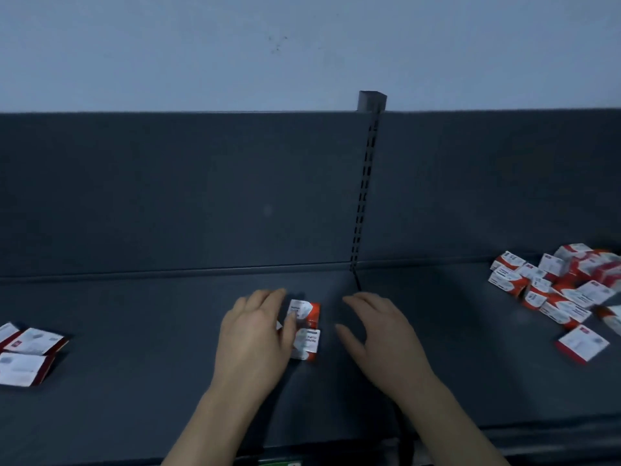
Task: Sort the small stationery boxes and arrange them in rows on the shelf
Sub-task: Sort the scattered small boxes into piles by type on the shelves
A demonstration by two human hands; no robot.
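This looks like a shop, or its stockroom. The long dark grey metal shelf [134, 331] stands against a flat dark grey back panel [168, 190]. A slotted metal upright [364, 196] with a column of punched holes runs up between two sections of that panel, as on retail display racks. Many small red-and-white cardboard boxes [564, 284], all alike, lie heaped on the shelf at the right. A few flatter red-and-white packs [27, 354] lie at the left, so this is stock in quantity. A plain pale blue-grey wall [201, 45] rises behind the rack.
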